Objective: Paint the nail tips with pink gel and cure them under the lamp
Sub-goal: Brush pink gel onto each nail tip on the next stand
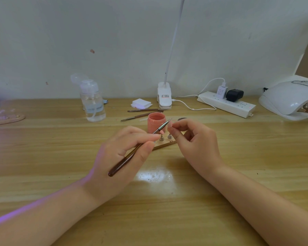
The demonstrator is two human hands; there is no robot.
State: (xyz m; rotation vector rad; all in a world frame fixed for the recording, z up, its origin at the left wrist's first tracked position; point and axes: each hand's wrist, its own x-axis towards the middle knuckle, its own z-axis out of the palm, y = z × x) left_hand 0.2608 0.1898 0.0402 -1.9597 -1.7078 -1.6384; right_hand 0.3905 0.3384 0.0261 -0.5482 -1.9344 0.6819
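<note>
My left hand (126,150) grips a brown-handled nail brush (132,153), its fine tip pointing up and right toward my right hand. My right hand (190,139) pinches a small nail tip (170,124) between thumb and forefinger, right at the brush tip. Behind both stands an open pot of pink gel (156,122). Under the hands lies a wooden strip (164,144) with small metal stands (161,138), partly hidden by my fingers. A white curing lamp (288,102) sits at the far right with a strip of nail tips inside its mouth.
Two spare brushes (144,112) lie behind the pot. A clear pump bottle (92,102), white pads (141,103), a clip lamp (164,96) and a power strip (226,103) line the wall. Another strip with tips (5,118) lies far left in purple light.
</note>
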